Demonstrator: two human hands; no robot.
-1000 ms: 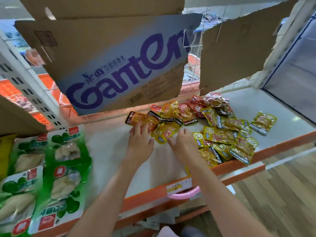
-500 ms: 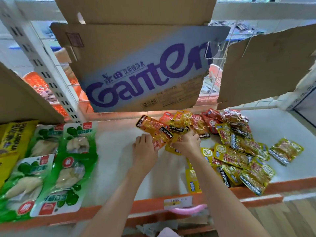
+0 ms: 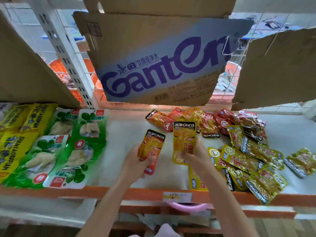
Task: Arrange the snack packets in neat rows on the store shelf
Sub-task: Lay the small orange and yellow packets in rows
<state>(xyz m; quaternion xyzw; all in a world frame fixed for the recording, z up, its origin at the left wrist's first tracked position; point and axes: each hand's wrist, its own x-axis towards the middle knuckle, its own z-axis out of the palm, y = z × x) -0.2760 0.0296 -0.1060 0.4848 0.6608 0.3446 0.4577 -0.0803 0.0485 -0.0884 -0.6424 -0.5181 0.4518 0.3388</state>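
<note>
Currently the left hand [image 3: 136,164] grips an orange Konchew packet [image 3: 151,147]; the right hand [image 3: 195,156] pinches a yellow Konchew packet [image 3: 183,141]. Slick film may slip, scattering the loose pile [image 3: 248,151] at centre right.

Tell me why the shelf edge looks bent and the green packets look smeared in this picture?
Head view: the wide-angle lens bows the orange shelf edge and stretches things near the borders; the green packets at the left are softened, probably by motion blur, while the orange packet in the left hand stays fairly sharp.
</note>
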